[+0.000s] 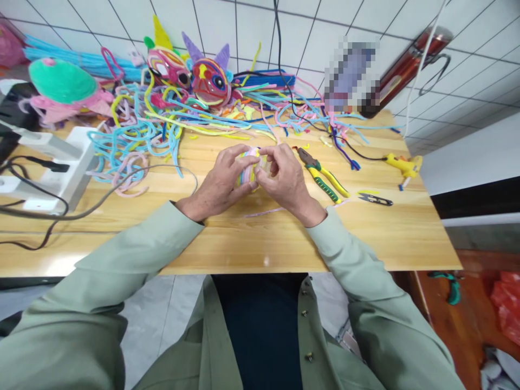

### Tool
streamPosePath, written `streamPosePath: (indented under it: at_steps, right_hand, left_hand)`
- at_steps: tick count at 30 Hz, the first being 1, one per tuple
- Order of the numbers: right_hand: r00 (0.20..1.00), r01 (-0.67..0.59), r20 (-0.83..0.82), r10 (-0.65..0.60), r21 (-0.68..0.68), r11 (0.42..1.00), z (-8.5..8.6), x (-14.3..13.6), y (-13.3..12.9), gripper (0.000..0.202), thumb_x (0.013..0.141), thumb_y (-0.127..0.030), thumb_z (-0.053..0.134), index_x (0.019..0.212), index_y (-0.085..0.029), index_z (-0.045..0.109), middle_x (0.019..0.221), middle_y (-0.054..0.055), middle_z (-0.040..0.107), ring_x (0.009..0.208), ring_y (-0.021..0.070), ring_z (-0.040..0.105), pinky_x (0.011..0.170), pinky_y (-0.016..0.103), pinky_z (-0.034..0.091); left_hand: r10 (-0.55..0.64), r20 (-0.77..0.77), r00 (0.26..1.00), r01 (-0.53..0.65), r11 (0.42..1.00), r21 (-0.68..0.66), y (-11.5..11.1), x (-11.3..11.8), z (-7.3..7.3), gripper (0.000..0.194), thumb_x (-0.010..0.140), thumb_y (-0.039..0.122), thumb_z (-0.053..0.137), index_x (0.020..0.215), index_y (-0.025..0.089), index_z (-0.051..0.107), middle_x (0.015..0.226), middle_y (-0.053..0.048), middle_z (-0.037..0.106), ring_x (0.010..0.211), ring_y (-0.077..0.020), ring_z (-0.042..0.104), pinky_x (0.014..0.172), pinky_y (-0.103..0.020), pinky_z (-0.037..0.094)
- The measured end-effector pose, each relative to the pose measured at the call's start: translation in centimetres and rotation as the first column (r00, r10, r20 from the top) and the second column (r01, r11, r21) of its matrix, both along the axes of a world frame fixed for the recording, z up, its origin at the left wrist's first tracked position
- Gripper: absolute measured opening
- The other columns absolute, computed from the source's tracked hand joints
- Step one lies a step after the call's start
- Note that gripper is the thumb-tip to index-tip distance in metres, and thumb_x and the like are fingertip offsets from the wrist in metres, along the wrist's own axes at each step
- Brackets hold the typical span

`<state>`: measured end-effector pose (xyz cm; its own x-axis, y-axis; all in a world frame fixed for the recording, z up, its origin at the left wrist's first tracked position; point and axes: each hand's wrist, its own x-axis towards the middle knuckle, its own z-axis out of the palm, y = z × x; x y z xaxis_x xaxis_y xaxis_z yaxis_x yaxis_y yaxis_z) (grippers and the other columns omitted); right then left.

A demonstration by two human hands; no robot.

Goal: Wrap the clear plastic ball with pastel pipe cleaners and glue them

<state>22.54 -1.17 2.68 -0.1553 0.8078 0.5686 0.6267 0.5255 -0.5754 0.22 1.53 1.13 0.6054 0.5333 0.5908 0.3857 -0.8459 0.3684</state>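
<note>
Left hand (223, 176), right hand (286, 181) holding striped bundle (247, 172) over table (227, 244).
Left fingers are clasping one side; right thumb and forefinger are pinching the other; pliers (319, 174) are lying nearby.

Cannot make out the full shape of the striped piece (247, 174), largely covered by the left hand (223, 176) and the right hand (287, 177). Cannot identify the pixelated item (350, 76) near the back right corner of the table (260, 246). Cannot follow the left edge, out of frame, or the back edge, largely buried under tangled fuzzy stems (134, 130).
</note>
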Motion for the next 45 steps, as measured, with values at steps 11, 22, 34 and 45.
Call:
streamPosePath:
  at_steps: [11,22,34,45]
  right_hand:
    - [0.999,-0.026,0.028,0.026,-0.015,1.000,-0.1,0.7,-0.4,0.035,0.105,-0.046,0.068,0.133,-0.025,0.065,0.111,0.006,0.066,0.083,0.0204,0.061,0.082,0.040,0.061]
    - [0.998,-0.021,0.055,0.021,0.000,1.000,-0.4,0.7,-0.2,0.030,0.106,-0.041,0.067,0.132,-0.025,0.066,0.119,0.011,0.067,0.116,0.0288,0.069,0.102,0.049,0.064]
    - [0.964,-0.166,0.202,0.171,-0.037,0.985,0.3,1.7,-0.1,0.071,0.096,-0.056,0.081,0.152,-0.021,0.056,0.135,0.016,0.065,0.129,0.0369,0.061,0.110,0.062,0.060]
    - [0.977,-0.144,0.149,0.149,-0.044,0.989,0.4,1.5,-0.2,0.051,0.103,-0.046,0.074,0.145,-0.020,0.061,0.128,0.013,0.066,0.123,0.0304,0.064,0.109,0.053,0.060]
  left_hand:
    - [0.026,-0.014,1.000,-0.027,1.000,-0.015,0.2,-0.1,-0.5,0.070,0.098,0.041,0.085,0.158,0.035,0.050,0.162,-0.015,0.054,0.152,-0.0374,0.054,0.128,-0.062,0.049]
    - [0.025,-0.065,0.998,-0.024,1.000,0.009,0.1,-0.1,-0.3,0.072,0.101,0.040,0.081,0.163,0.034,0.044,0.164,-0.017,0.051,0.153,-0.0388,0.053,0.129,-0.063,0.047]
    - [0.018,-0.014,1.000,-0.017,1.000,0.019,0.1,0.0,-0.4,0.066,0.105,0.045,0.076,0.162,0.030,0.048,0.161,-0.018,0.053,0.152,-0.0388,0.055,0.128,-0.060,0.047]
    - [0.028,-0.020,0.999,-0.029,0.999,-0.030,-0.1,0.0,-0.3,0.065,0.102,0.039,0.079,0.159,0.034,0.049,0.163,-0.015,0.052,0.155,-0.0379,0.052,0.131,-0.061,0.045]
